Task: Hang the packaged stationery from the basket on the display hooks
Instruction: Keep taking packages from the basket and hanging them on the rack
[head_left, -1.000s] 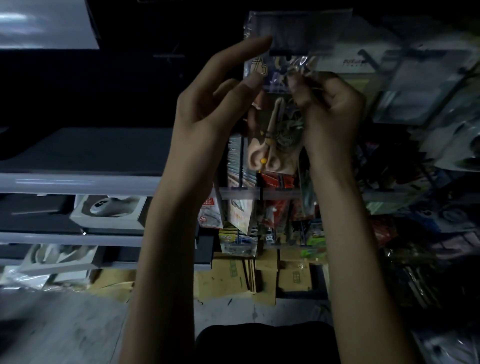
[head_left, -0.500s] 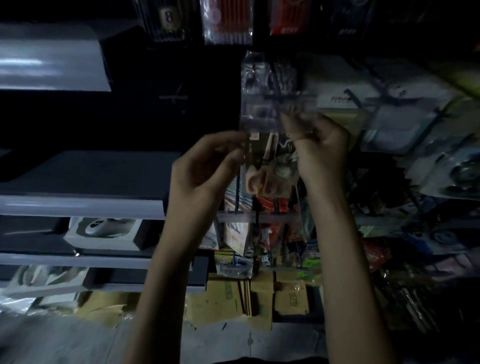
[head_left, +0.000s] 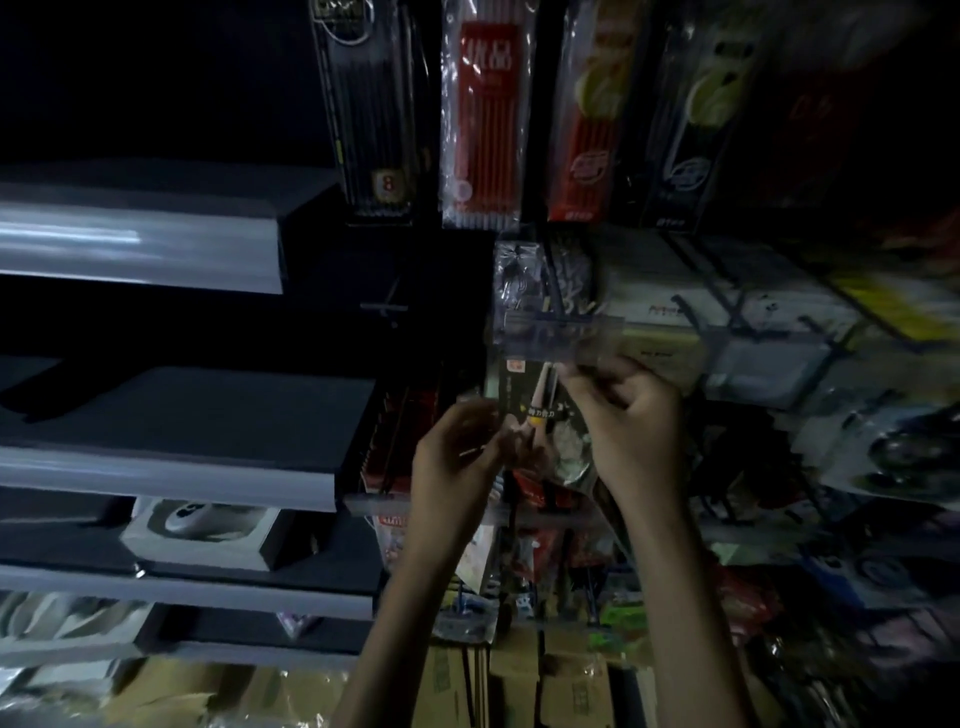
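Both hands (head_left: 550, 441) hold one packet (head_left: 540, 400) — upright.

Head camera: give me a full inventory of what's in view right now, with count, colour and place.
pen packs: four, two black and two red, hanging along the top centre
stationery pack: one, clear with a dark card, centre, below the pen packs
clear strip: one, transparent, just above the stationery pack
shelves: several, grey-edged, stacked on the left
white box: one, white, on a lower left shelf
blurred packs: many, mostly pale, on the right rack; too blurred to count
cardboard boxes: several, brown, bottom centre
left hand: one, holds the pack's lower left
right hand: one, pinches the pack's upper right
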